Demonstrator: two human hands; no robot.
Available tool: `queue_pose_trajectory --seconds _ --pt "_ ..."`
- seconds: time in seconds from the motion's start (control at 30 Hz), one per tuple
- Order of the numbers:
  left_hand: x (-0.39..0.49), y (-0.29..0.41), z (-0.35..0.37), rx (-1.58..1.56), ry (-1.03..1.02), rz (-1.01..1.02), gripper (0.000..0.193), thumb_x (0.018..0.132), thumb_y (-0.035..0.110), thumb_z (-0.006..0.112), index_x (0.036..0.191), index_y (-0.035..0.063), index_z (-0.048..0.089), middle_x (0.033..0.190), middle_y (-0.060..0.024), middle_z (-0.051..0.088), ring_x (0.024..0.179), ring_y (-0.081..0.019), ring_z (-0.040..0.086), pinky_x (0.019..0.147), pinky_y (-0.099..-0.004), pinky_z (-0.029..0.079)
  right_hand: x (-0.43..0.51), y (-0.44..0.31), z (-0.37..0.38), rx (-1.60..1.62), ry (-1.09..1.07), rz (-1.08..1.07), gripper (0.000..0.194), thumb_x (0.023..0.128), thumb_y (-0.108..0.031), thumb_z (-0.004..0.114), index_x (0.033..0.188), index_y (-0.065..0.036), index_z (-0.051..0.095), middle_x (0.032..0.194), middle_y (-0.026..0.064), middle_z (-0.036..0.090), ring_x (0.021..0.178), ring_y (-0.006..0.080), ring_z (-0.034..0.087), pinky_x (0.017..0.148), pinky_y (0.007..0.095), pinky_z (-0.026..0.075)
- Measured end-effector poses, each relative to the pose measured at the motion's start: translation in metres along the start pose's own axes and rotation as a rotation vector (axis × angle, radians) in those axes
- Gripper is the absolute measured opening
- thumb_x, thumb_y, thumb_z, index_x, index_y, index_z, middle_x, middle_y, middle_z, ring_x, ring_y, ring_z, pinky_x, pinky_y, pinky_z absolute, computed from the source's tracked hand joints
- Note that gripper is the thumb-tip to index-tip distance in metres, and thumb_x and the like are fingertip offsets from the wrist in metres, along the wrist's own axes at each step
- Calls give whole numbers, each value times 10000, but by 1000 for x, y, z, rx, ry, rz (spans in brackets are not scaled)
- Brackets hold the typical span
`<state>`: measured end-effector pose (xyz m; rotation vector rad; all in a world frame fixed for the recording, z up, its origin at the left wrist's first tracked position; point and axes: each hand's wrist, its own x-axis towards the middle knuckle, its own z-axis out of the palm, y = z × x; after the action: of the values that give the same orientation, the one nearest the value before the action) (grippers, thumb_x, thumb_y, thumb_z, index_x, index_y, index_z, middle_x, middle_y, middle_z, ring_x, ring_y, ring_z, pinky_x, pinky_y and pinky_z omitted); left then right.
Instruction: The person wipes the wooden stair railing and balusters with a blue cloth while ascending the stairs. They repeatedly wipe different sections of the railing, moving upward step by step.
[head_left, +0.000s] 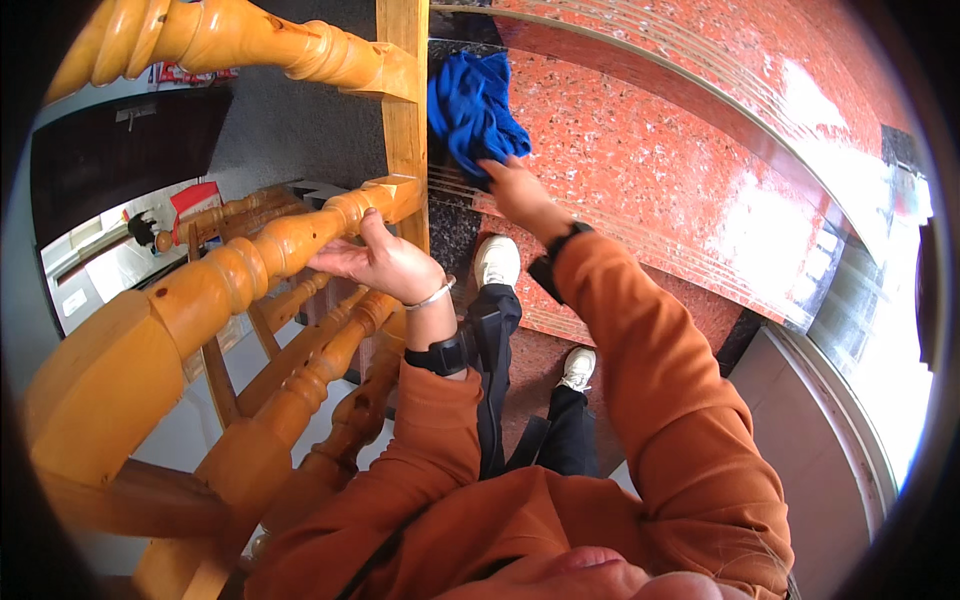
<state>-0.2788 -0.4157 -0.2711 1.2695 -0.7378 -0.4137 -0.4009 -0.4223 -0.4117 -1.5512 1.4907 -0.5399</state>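
Note:
My right hand (517, 189) grips one end of a crumpled blue cloth (472, 105) that lies on a red speckled stone stair tread (615, 150), against the base rail (407, 127) of a wooden railing. With its thumb against the near side, my left hand (379, 259) rests around a turned wooden baluster (292, 244); its fingertips are hidden behind the wood.
Further balusters (322, 360) stand along the left, with a lower railing and a red object (196, 201) beyond them. My white shoes (497, 261) are on lower steps. A window frame (832, 405) lies at the right. Grooved step edges cross the view.

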Motion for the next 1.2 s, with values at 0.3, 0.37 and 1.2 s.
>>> queue_pose_trajectory --seconds 0.3,0.37,1.2 --pt "-21 24 -12 125 -56 -8 646 795 -69 488 1392 37 264 1342 -137 390 1252 -238 368 1045 -381 302 -277 103 -145 168 3 643 327 809 -84 548 1131 -64 600 842 153 656 753 250 647 676 331 513" --pt "-36 28 -18 -37 -172 -93 634 808 -56 496 1393 34 270 1346 -147 390 1232 -244 396 1034 -377 324 -339 90 -180 416 132 701 309 822 -85 556 1121 -19 593 867 83 649 726 138 618 637 262 496" --pt "-127 224 46 400 -2279 32 399 820 301 662 1125 49 612 960 -106 678 882 -235 631 820 -317 452 -373 -283 -325 1240 546 50 176 912 -117 547 1059 -31 589 968 68 647 854 160 632 752 297 522"
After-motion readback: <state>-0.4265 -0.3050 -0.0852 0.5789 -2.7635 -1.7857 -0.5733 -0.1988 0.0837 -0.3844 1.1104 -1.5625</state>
